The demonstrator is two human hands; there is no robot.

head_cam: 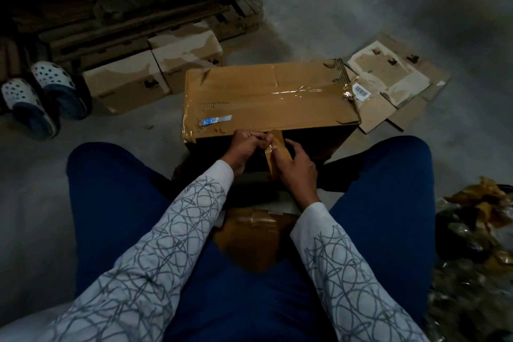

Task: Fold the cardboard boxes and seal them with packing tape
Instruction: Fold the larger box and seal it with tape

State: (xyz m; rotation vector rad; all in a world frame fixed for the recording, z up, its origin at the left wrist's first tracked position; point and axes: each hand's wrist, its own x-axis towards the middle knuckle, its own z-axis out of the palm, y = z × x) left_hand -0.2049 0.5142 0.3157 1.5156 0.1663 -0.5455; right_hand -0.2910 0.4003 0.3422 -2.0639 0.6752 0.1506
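A large brown cardboard box stands on the floor in front of me, its top flaps closed with shiny clear tape along the seam and a blue label near the left. A strip of brown packing tape runs from the box's near top edge down its dark front side. My left hand pinches that strip near the top edge. My right hand lies over the strip lower down, fingers curled on it. Whether a tape roll is under my right hand is hidden.
Two small closed boxes sit at the left rear, beside a pair of white and blue clogs. Flattened cardboard pieces lie to the right of the big box. A heap of crumpled tape and plastic lies at my right knee.
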